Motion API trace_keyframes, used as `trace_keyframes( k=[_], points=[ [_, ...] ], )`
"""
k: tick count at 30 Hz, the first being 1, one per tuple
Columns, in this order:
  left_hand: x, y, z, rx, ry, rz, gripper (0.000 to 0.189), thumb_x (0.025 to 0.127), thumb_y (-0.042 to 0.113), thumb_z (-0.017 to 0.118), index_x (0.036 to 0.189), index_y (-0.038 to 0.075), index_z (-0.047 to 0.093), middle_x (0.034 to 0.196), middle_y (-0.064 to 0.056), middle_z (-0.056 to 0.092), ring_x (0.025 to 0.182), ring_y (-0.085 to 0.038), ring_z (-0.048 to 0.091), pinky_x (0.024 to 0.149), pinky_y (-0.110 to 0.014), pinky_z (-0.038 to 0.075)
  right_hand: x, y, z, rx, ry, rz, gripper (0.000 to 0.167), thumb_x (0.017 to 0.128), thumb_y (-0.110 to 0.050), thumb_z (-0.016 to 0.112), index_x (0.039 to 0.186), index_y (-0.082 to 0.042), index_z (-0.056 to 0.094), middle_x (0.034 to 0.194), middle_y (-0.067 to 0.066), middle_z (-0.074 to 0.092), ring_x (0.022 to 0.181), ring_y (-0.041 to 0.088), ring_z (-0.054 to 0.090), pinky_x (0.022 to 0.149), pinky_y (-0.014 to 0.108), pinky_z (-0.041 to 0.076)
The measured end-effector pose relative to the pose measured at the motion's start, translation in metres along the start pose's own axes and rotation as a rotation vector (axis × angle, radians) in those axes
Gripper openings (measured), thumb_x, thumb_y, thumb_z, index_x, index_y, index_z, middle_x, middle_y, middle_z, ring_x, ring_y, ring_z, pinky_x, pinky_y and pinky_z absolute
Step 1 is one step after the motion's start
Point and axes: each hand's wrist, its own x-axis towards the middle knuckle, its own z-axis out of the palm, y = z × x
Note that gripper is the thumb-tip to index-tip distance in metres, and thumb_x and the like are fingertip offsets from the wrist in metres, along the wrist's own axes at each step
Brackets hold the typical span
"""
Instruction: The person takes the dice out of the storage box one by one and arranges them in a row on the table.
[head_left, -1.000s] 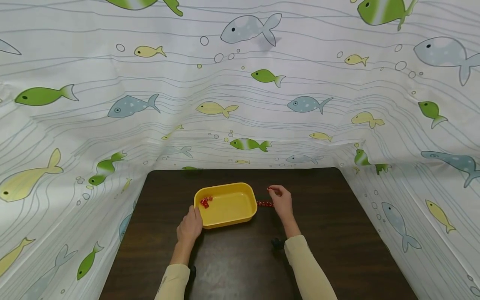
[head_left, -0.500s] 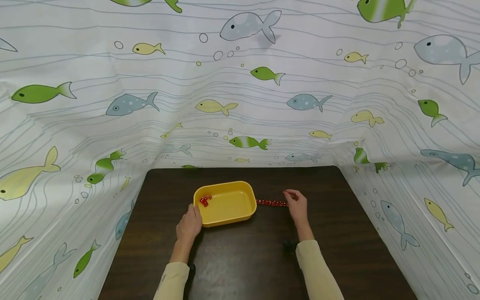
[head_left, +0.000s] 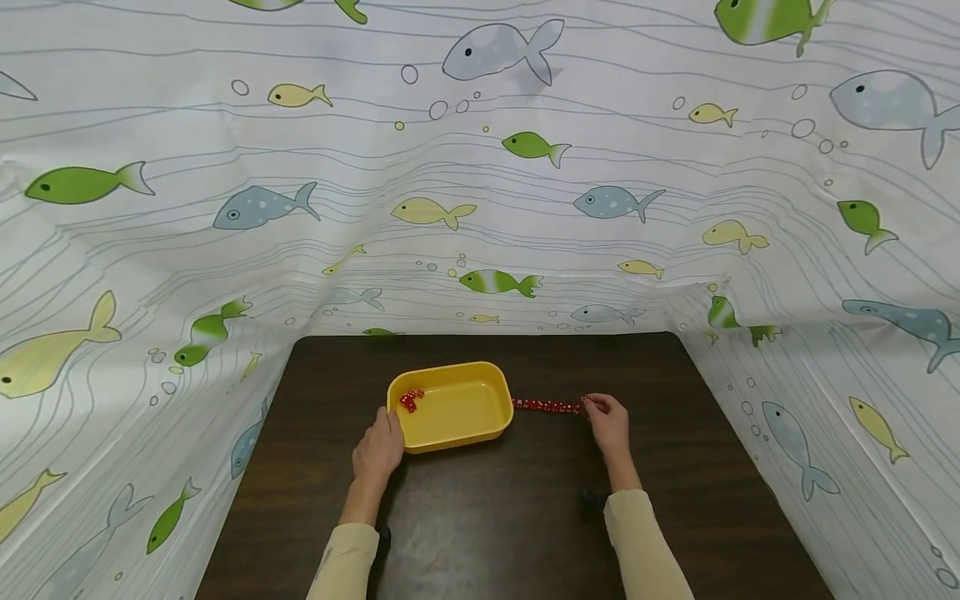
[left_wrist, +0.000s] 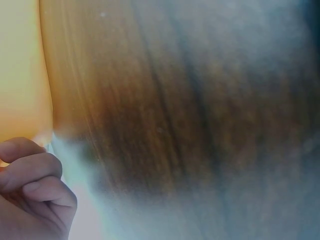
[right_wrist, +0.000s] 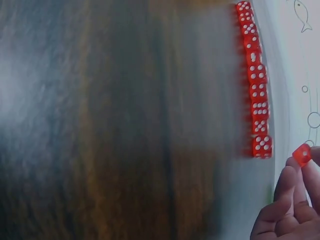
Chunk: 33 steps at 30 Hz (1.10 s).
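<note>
A yellow plastic tray stands on the dark table, several red dice bunched at its left end. My left hand grips the tray's left rim; in the left wrist view its fingers are curled at the tray's edge. From the tray's right side a straight row of red dice runs to the right. At the row's right end is my right hand. Thumb and fingertips pinch one red die, held slightly apart from the last die of the row in the right wrist view.
The dark wood table reaches back to a white fish-print curtain, which hangs behind it and on both sides. Dark wrist devices sit under both forearms, near the pale sleeves.
My right hand has moved to the right and then lowered toward the row's right end with a die. More of the row shows now. The left hand stays on the tray.
</note>
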Motion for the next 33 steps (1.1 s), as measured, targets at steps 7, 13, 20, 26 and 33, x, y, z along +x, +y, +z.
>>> trace_keyframes(
  k=[7, 13, 20, 26, 33],
  points=[
    [-0.001, 0.000, 0.000, -0.003, 0.002, -0.005, 0.054, 0.116, 0.043, 0.021, 0.138, 0.002, 0.049, 0.092, -0.018, 0.065, 0.076, -0.032, 0.063, 0.071, -0.053, 0.049, 0.002, 0.007, -0.002, -0.135, -0.016, 0.018, 0.036, 0.110, -0.027, 0.059, 0.134, -0.001, 0.067, 0.130, 0.024, 0.066, 0.114, 0.036, 0.063, 0.088, 0.042, 0.051],
    [-0.002, 0.000, 0.002, 0.000, -0.005, -0.022, 0.052, 0.116, 0.044, 0.020, 0.132, 0.004, 0.050, 0.086, -0.015, 0.060, 0.072, -0.030, 0.058, 0.068, -0.048, 0.045, 0.007, 0.015, -0.003, -0.257, -0.045, 0.025, 0.035, 0.110, -0.026, 0.059, 0.135, -0.004, 0.067, 0.129, 0.023, 0.068, 0.112, 0.036, 0.065, 0.088, 0.047, 0.053],
    [-0.002, 0.001, 0.002, -0.002, -0.003, -0.024, 0.054, 0.116, 0.045, 0.019, 0.131, 0.004, 0.050, 0.085, -0.014, 0.058, 0.072, -0.030, 0.057, 0.066, -0.045, 0.043, 0.010, 0.016, -0.003, -0.316, -0.064, 0.019, 0.035, 0.108, -0.028, 0.060, 0.134, -0.007, 0.067, 0.125, 0.020, 0.069, 0.102, 0.033, 0.064, 0.077, 0.039, 0.049],
    [-0.001, 0.002, 0.001, -0.003, -0.007, -0.027, 0.057, 0.116, 0.048, 0.017, 0.134, 0.005, 0.049, 0.084, -0.013, 0.056, 0.071, -0.029, 0.055, 0.066, -0.043, 0.041, 0.011, 0.013, -0.001, -0.346, -0.065, 0.032, 0.035, 0.108, -0.029, 0.059, 0.136, -0.009, 0.066, 0.126, 0.017, 0.068, 0.100, 0.031, 0.062, 0.076, 0.038, 0.046],
    [0.000, 0.001, 0.001, -0.017, 0.005, -0.019, 0.058, 0.115, 0.048, 0.017, 0.134, 0.004, 0.050, 0.082, -0.013, 0.056, 0.070, -0.029, 0.055, 0.064, -0.043, 0.040, 0.011, 0.015, 0.001, -0.354, -0.070, 0.027, 0.034, 0.108, -0.028, 0.060, 0.137, -0.011, 0.067, 0.125, 0.016, 0.067, 0.097, 0.031, 0.060, 0.074, 0.039, 0.043]
  ],
)
